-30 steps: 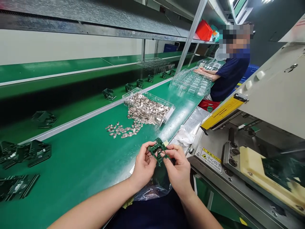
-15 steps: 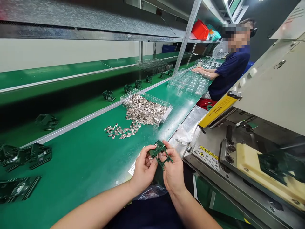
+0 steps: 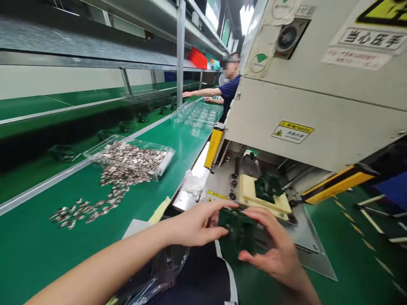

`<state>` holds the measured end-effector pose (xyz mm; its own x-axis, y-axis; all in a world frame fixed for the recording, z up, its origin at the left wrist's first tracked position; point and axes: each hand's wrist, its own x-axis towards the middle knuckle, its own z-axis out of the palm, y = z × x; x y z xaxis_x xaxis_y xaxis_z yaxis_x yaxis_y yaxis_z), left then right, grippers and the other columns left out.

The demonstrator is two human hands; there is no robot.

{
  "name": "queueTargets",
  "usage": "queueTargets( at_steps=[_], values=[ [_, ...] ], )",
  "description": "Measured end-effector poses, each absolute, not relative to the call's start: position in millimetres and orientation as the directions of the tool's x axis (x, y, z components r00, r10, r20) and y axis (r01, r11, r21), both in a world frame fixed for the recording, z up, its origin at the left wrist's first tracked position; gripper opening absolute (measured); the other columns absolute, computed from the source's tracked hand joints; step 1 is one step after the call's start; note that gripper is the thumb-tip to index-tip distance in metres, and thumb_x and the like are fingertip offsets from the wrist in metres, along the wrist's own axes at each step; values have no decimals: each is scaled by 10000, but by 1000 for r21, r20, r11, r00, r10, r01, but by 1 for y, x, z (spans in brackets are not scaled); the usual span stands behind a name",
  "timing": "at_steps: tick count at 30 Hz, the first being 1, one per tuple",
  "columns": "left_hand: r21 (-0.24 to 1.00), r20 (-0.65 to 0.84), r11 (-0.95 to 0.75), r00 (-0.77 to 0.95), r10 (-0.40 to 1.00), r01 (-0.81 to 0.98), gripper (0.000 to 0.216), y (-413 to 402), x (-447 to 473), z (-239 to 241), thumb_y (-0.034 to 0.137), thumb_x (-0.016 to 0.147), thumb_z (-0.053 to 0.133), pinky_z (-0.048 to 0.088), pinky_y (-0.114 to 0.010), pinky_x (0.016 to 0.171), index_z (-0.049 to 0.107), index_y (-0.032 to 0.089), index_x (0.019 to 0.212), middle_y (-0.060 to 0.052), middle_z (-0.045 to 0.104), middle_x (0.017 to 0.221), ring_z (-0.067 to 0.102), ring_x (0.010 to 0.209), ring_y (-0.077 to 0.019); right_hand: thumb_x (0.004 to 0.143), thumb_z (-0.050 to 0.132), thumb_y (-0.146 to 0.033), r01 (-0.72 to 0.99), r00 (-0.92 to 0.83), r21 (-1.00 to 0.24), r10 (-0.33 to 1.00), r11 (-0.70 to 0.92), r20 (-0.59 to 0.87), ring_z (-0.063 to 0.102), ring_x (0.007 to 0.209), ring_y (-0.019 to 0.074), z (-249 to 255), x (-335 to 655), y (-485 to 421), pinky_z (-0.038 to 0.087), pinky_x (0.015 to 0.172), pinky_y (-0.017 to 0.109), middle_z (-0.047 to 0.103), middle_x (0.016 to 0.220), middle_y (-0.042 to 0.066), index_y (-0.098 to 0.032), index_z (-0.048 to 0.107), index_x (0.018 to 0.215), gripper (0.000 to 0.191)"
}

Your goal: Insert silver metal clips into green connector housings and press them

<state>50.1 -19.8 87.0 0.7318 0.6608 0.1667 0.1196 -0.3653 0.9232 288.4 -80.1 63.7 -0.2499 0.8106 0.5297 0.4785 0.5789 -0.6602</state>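
Note:
Both my hands hold a dark green plastic frame part (image 3: 237,231) low in the middle of the view, just in front of a press machine. My left hand (image 3: 199,222) grips its left side with thumb and fingers. My right hand (image 3: 273,250) wraps its right side from beyond. Straight ahead of the part stands the machine's cream fixture block (image 3: 263,199), which carries another green part (image 3: 267,186). Motion smears the held part a little.
The grey press machine (image 3: 318,84) with yellow guard bars fills the right. A clear tray of small metal pieces (image 3: 130,156) lies on the green bench (image 3: 38,241), with loose pieces (image 3: 79,209) spilled in front. A co-worker (image 3: 227,87) reaches over clear trays (image 3: 197,114) at the back.
My view has swung right toward the machine. Both hands have carried the green part from the bench edge over to the front of the machine's fixture.

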Motion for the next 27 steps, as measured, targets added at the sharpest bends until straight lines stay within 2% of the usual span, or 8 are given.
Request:
queueTargets(
  at_steps=[3,6,10,14,20,22,24,27],
  values=[
    [844,341,-532,702,625,65,782,18,108,101,337,730,750,456,-408,1010,376,205,1404,-138,559,1339,539,1219,-273,723,799,-375,546,226,-721,754,427,617,570,1125,328,67,349,-97,506,945,461,579,1197,119,-251,579,1238,573],
    [739,401,-643,636,659,201,932,52,166,105,415,633,809,338,-497,1114,380,121,1406,-211,424,1461,387,1355,-353,709,799,-420,520,623,-818,545,247,561,491,1233,355,70,391,-100,444,1008,514,553,1268,131,-275,560,1263,621],
    [834,333,-531,633,699,149,752,65,195,108,411,609,817,471,-454,993,549,146,1260,-156,648,1209,600,1131,-312,605,834,-480,534,549,-820,654,205,521,563,1127,329,79,407,-76,482,960,513,609,1167,104,-230,596,1187,676],
    [960,258,-280,463,848,-23,678,47,132,109,356,592,830,500,-383,944,576,181,1196,-82,671,1073,650,974,-218,676,770,-508,663,318,-718,789,211,526,629,897,236,91,398,-36,548,826,401,623,1096,93,-208,580,1218,648],
    [946,-119,-45,474,872,321,646,8,-4,71,428,611,804,527,-405,871,568,205,1169,-39,649,961,641,913,-238,755,679,-561,763,-59,-606,957,226,283,610,1030,265,112,379,-5,507,909,372,651,1105,89,-206,579,1227,599],
    [933,-187,-4,495,848,359,635,-1,-22,48,451,629,790,477,-443,983,560,229,1178,-80,616,1171,589,1117,-289,773,651,-567,779,-55,-592,963,207,265,589,1103,279,111,376,-8,492,935,377,638,1179,98,-210,543,1282,631],
    [936,-191,-12,538,821,351,627,-4,-25,27,458,643,784,363,-460,1105,553,260,1191,-93,442,1440,420,1337,-314,797,600,-582,828,34,-539,945,156,326,541,1187,301,101,382,-21,487,935,397,595,1271,114,-214,495,1337,662],
    [933,-188,-64,634,750,353,638,0,-16,7,457,653,787,241,-472,1172,539,297,1218,-64,245,1576,272,1434,-304,846,451,-607,860,410,-492,762,-138,502,566,1139,335,69,411,-58,513,849,446,588,1277,147,-190,535,1284,611]
  ],
)
